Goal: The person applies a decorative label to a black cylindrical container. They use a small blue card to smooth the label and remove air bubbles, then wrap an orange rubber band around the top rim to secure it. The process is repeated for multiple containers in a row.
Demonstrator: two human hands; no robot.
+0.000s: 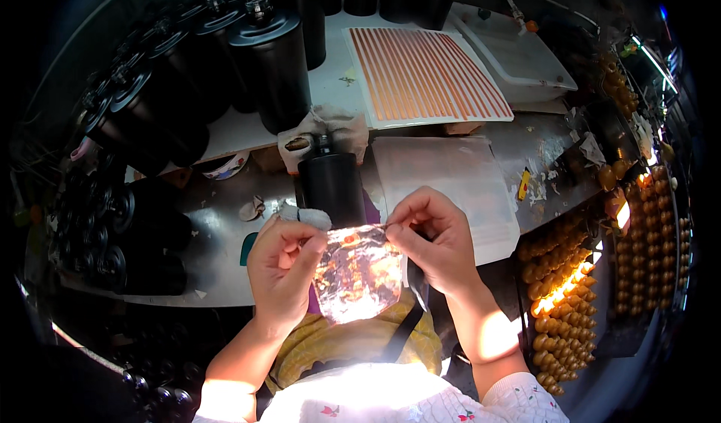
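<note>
Between my hands hangs a small sheet of shiny, see-through film [359,273], glaring in the sunlight, with orange-brown patches on it. My left hand [282,273] pinches its upper left corner between thumb and finger. A grey cloth cover [306,217] sits at the index finger of that hand. My right hand [435,239] pinches the upper right corner the same way. Below the right palm shows a thin pointed metal thing [417,292]; its kind is unclear. Just beyond the film stands a black cylindrical bottle [330,186] with a narrow neck, its base hidden.
Several large black canisters [270,70] crowd the far left. A white sheet with copper-coloured strips [420,74] lies at the back, beside a clear plastic tub [518,59]. A pale translucent sheet [447,190], a crumpled cloth [342,126] and a yellow cutter [523,184] are nearer. Golden beaded pieces [563,333] stand right.
</note>
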